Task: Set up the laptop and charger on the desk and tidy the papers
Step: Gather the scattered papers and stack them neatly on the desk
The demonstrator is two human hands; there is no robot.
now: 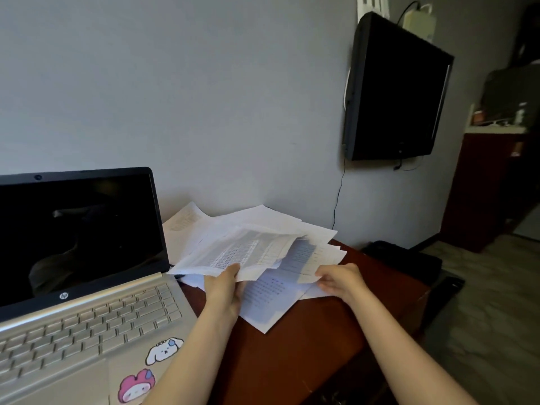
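The laptop (87, 273) sits open on the left part of the surface (292, 361), and its screen is dark. Two stickers are below its keys, near the front edge: a white puppy sticker (164, 351) and a pink sticker (136, 385). Just right of the laptop, the left hand (225, 290) grips a few printed sheets by their near edge, thumb on top, and holds them up above the rest. The papers (257, 249) lie in a messy pile toward the far right corner of the surface. Some spread up to the back edge by the wall, and one sheet pokes out toward the front. The right hand (340, 280) pinches the near edge of another sheet on the right side of the pile, close to the right edge of the surface. A black TV (397, 92) hangs on the wall, up and to the right of the pile. A black bag (409, 258) lies on the floor past the right edge
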